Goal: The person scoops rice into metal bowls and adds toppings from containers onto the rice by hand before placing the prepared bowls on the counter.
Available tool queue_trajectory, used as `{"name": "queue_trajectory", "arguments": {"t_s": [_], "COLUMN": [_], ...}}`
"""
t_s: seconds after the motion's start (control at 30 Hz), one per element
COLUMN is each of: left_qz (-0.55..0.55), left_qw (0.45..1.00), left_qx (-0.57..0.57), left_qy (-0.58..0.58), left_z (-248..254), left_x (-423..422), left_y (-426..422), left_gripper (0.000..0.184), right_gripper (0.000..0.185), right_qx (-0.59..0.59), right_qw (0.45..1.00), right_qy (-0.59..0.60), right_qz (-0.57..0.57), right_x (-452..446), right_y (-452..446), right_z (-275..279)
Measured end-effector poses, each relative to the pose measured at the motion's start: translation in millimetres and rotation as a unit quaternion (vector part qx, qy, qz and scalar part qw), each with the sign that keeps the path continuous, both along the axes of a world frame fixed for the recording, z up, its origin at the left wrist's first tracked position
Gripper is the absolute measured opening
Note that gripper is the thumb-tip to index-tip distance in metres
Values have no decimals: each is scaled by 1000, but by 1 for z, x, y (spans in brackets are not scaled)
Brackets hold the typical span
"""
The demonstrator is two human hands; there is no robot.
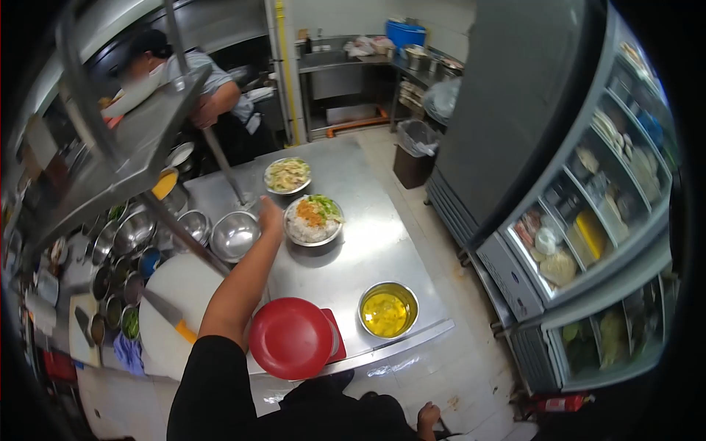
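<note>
My left hand (271,216) reaches over the steel table, between an empty steel bowl (235,237) and a bowl of white rice or noodles topped with chopped orange and green pieces (314,220). Its fingers are mostly hidden, so whether it touches or holds anything is unclear. Just beyond is a bowl of pale shredded vegetables (287,176). Low beside my body hangs my right hand (428,417), fingers curled, with nothing visible in it. In front of me a red plate (291,338) lies near the table edge, left of a steel pot of yellow liquid (388,310).
On a round white board (173,294) lies a knife with an orange handle (185,332). Several steel bowls and containers crowd the left side. A steel shelf (140,132) overhangs there, and a co-worker (209,84) stands behind it. A glass-door fridge (581,213) is on the right.
</note>
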State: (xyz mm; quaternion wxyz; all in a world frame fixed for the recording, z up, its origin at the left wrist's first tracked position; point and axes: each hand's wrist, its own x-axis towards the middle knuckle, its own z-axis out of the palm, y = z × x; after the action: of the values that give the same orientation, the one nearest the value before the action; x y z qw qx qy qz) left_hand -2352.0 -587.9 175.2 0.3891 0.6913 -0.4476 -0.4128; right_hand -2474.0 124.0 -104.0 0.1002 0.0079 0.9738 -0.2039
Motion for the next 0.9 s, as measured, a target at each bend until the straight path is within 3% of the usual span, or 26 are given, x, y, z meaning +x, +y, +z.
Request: {"name": "queue_trajectory", "arguments": {"t_s": [0.03, 0.07, 0.1, 0.13, 0.2, 0.23, 0.27, 0.3, 0.33, 0.37, 0.43, 0.47, 0.5, 0.53, 0.57, 0.6, 0.63, 0.67, 0.7, 0.73, 0.8, 0.87, 0.9], "left_qz": [48, -24, -99, -79, -64, -66, -133, -141, -155, -188, -210, -252, -296, -292, -289, -256, -223, -180, -136, -102, 71, 135, 198], "left_qw": [996, 990, 987, 985, 984, 979, 968, 935, 884, 871, 862, 859, 853, 874, 892, 909, 923, 937, 947, 931, 963, 966, 967], "left_qx": [17, -64, -87, -80, -105, -72, -61, -50, -45, -66, -94, -116, -134, -141, -150, -161, -175, -184, -193, -213, -227, -209, -143], "left_qy": [71, 120, 93, 133, 132, 181, 204, 323, 440, 449, 451, 431, 409, 363, 315, 288, 260, 237, 217, 278, 128, 63, -67], "left_z": [12, 25, -1, -10, 14, 87, 113, 135, 158, 181, 214, 224, 232, 242, 249, 251, 250, 241, 223, 207, 165, 102, 80], "left_x": [-13, -15, -11, -24, -43, -29, -22, -15, -12, -6, 21, 37, 52, 71, 91, 110, 133, 160, 191, 220, 282, 358, 384], "left_y": [2, 10, -19, -24, -6, 61, 85, 112, 142, 173, 229, 255, 281, 308, 334, 354, 371, 383, 393, 406, 428, 459, 485], "left_gripper": [68, 55, 44, 41, 42, 40, 34, 29, 24, 23, 22, 22, 22, 23, 24, 23, 22, 22, 22, 25, 32, 42, 47], "right_gripper": [37, 37, 35, 31, 29, 27, 27, 23, 20, 20, 12, 15, 18, 21, 45, 45, 57, 70, 75, 64, 60, 55, 53], "right_qx": [-5, -10, -65, 2, 27, 41, 45, 184, 303, 304, 321, 251, 115, 2, -82, -87, 21, 122, 227, 173, 175, 174, 178], "right_qw": [999, 995, 996, 978, 955, 985, 977, 850, 627, 613, 452, 566, 682, 743, 804, 798, 772, 689, 614, 631, 609, 604, 600], "right_qy": [34, 65, -2, 16, 1, -41, -46, -61, -60, -52, -4, -174, -370, -479, -472, -474, -307, -109, 63, 189, -76, -189, -221], "right_qz": [29, 71, 59, 206, 296, 163, 202, 490, 715, 727, 832, 766, 620, 469, 352, 362, 556, 706, 754, 732, 770, 755, 748], "right_x": [-10, -24, -49, -67, -100, -96, -111, -133, -154, -174, -197, -224, -248, -255, -220, -210, -213, -211, -191, -173, -183, -145, -126], "right_y": [-5, -2, 18, 22, 21, -5, -12, -19, -27, -35, -58, -63, -67, -76, -82, -91, -98, -114, -115, -110, -135, -144, -145], "right_z": [1, -8, -64, -71, -84, -49, -50, -48, -48, -54, -80, -141, -195, -205, -138, -121, -128, -134, -97, -86, -157, -102, -84]}}
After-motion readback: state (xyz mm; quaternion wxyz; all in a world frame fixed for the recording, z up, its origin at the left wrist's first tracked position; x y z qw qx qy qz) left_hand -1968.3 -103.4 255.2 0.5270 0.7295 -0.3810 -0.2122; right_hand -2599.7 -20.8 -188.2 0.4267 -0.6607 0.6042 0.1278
